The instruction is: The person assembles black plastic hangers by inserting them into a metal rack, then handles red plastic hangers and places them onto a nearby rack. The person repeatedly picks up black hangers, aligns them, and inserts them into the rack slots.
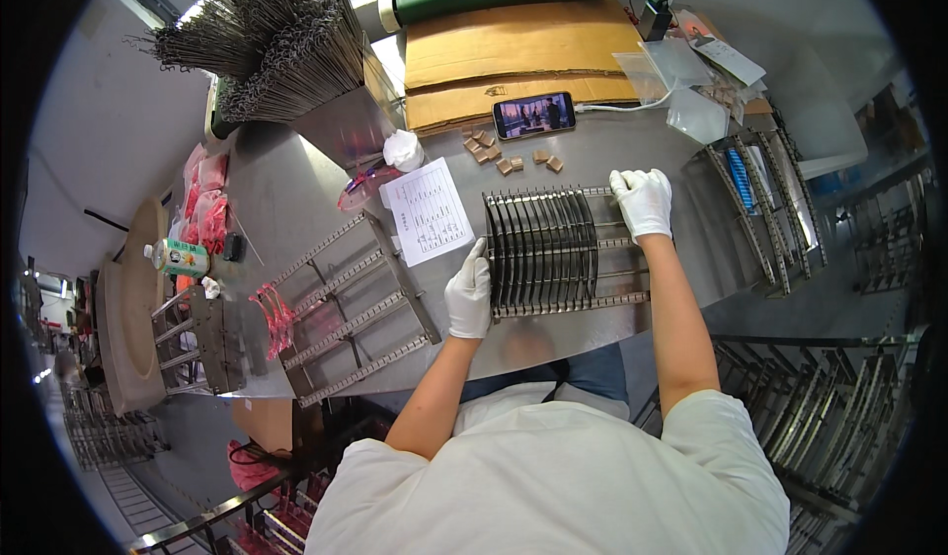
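Observation:
In front of me on the steel table lies a metal slotted rack (pixel 622 245). A row of black curved strips (pixel 541 252) stands side by side in its slots, filling the left and middle; bare rails show at the right end. My left hand (pixel 469 293), in a white glove, is closed on the rack's left end, fingers pressed together. My right hand (pixel 643 202), gloved too, is closed at the rack's far right corner, its fingers curled over the frame. Whatever lies under those curled fingers is hidden.
A second slotted rack (pixel 346 308) with pink strips (pixel 276 320) lies left, beside a printed sheet (pixel 428 211). Beyond are small tan blocks (pixel 484 147), a phone (pixel 534 116), cardboard (pixel 513 46) and a bin of wire hooks (pixel 336 120). More racks (pixel 760 204) stand right.

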Demonstrator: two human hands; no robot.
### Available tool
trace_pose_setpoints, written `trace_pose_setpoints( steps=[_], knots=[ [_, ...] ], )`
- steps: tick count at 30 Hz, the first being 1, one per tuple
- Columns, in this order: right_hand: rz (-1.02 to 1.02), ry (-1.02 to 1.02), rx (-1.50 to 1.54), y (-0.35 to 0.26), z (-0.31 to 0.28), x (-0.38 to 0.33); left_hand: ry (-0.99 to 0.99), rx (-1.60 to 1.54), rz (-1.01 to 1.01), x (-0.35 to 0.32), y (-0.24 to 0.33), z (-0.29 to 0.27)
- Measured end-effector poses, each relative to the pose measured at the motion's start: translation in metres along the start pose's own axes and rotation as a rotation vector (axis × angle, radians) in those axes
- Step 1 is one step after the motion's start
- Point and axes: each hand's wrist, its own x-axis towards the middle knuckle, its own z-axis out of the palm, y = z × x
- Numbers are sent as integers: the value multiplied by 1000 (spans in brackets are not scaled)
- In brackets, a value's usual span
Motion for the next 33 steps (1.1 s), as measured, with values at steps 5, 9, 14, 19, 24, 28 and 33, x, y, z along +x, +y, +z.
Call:
trace_pose_setpoints(
  steps=[5,9,14,19,24,28,33],
  knots=[
    [-4,-2,-7,0,1,0,8,-13,21,0,-5,2],
    [-19,25,-7,1,2,-1,10,-13,27,0,-4,2],
    [-31,28,-23,3,3,-1,-16,-10,-4,1,2,-1],
    [-30,20,-18,1,2,0,7,-13,17,0,-3,2],
    [-29,11,-10,1,2,0,9,-1,32,0,-4,2],
    [-23,1,-17,0,1,0,-14,-4,-9,0,-1,0],
    [-29,-21,-17,-2,-4,1,0,-1,15,0,-6,1]
  ],
)
